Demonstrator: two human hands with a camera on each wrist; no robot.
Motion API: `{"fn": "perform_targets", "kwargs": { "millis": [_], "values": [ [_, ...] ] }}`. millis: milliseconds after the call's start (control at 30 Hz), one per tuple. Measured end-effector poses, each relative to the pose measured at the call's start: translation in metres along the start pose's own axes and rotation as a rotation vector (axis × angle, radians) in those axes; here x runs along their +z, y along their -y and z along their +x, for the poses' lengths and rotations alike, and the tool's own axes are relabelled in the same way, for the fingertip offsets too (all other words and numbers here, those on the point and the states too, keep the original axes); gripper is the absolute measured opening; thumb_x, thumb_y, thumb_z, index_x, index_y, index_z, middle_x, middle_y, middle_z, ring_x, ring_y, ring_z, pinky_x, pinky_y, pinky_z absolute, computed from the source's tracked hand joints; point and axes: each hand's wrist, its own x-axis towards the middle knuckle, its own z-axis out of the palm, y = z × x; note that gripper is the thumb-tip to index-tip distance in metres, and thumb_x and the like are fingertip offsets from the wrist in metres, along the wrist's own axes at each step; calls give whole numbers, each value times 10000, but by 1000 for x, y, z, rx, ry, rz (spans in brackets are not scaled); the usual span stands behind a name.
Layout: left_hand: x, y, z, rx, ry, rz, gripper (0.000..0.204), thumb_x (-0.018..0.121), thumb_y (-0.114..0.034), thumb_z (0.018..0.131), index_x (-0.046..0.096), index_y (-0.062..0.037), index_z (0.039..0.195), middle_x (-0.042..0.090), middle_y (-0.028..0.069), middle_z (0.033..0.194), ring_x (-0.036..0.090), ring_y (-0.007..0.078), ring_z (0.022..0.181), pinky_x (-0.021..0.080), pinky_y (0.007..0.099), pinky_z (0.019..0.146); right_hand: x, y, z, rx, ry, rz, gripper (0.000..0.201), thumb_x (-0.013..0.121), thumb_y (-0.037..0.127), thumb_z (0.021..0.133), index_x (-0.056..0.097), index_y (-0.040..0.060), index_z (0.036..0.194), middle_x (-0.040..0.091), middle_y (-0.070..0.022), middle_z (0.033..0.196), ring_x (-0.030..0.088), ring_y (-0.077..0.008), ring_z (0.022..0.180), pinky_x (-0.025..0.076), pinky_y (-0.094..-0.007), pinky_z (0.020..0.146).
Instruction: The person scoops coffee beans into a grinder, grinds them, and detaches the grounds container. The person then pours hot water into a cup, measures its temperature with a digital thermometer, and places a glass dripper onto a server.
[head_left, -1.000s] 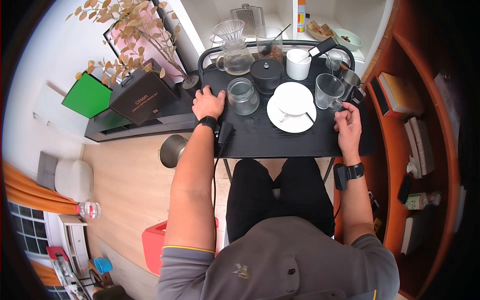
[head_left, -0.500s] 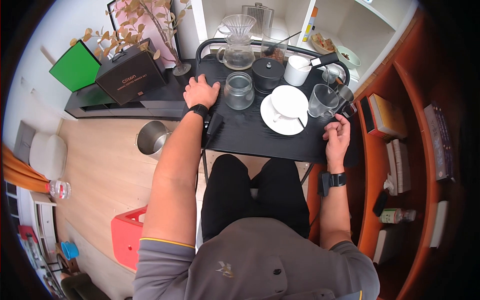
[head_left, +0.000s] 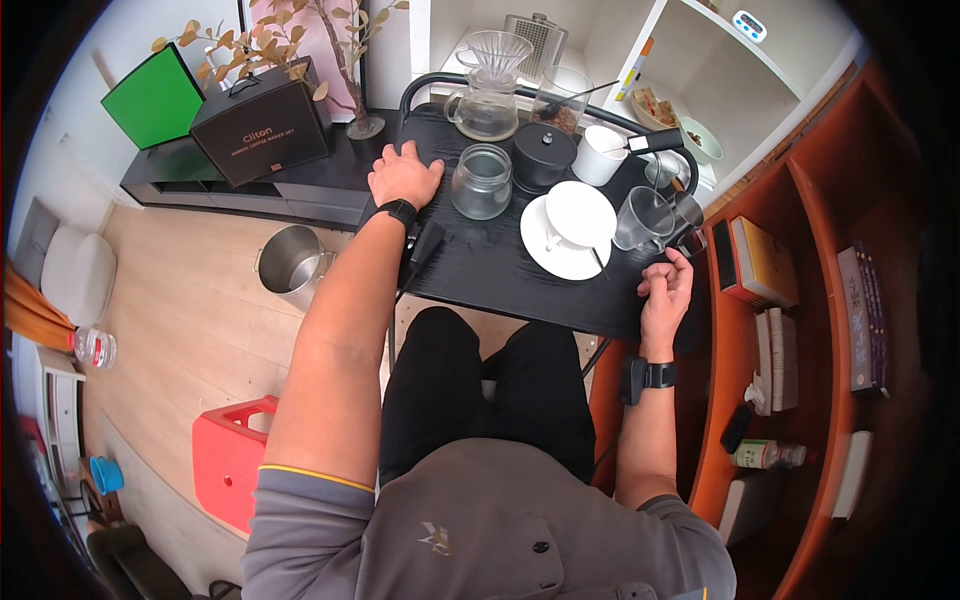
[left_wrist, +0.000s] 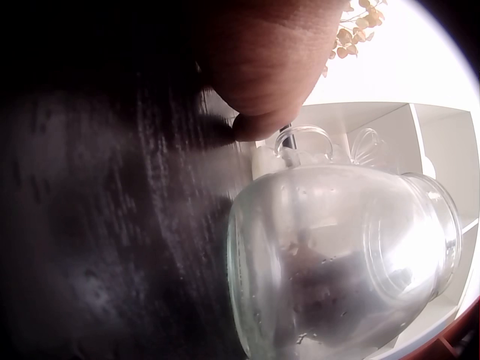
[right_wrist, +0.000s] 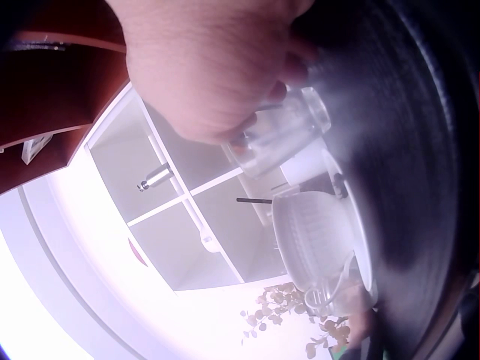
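My left hand [head_left: 405, 180] rests on the left side of the black table [head_left: 460, 265], fingers spread, holding nothing. Beside it stands a clear glass jar [head_left: 482, 182], which looms large in the left wrist view [left_wrist: 337, 262]. At the table's right edge my right hand [head_left: 664, 305] lies with loosely bent fingers and nothing in them. A glass mug [head_left: 642, 220] stands just beyond its fingertips. Between the hands a white cup [head_left: 581, 213] sits on a white saucer [head_left: 556, 263], with a spoon handle beside the cup.
Behind are a glass dripper on a coffee server [head_left: 487, 112], a lidded black canister [head_left: 543, 158], a white mug [head_left: 600, 157] holding a black-handled tool, and a metal pitcher [head_left: 686, 210]. An orange-brown bookshelf [head_left: 710, 400] borders the right. A metal bucket [head_left: 290, 265] stands on the floor, left.
The head view has swung, so the table sits more tilted. Both hands stay at the table's two sides, and the things on it have not moved.
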Motion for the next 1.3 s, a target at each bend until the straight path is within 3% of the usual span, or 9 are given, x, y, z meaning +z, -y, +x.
{"fn": "perform_targets", "kwargs": {
  "millis": [200,1300],
  "values": [
    [6,1,2,7,-38,3,714,632,-550,871,540,-134,1444,495,182,1461,530,371,1296,425,494,1072,-1,-3,1,-8,4,12,351,555,47,962,495,-31,1299,608,-35,885,539,-72,682,454,-205,596],
    [8,2,5,21,-19,-11,721,628,-566,867,541,-153,1452,441,205,1538,481,397,1362,389,506,1115,-1,1,0,19,0,6,362,560,90,965,505,-35,1300,596,-26,876,529,-67,685,440,-204,603]
  ]
}}
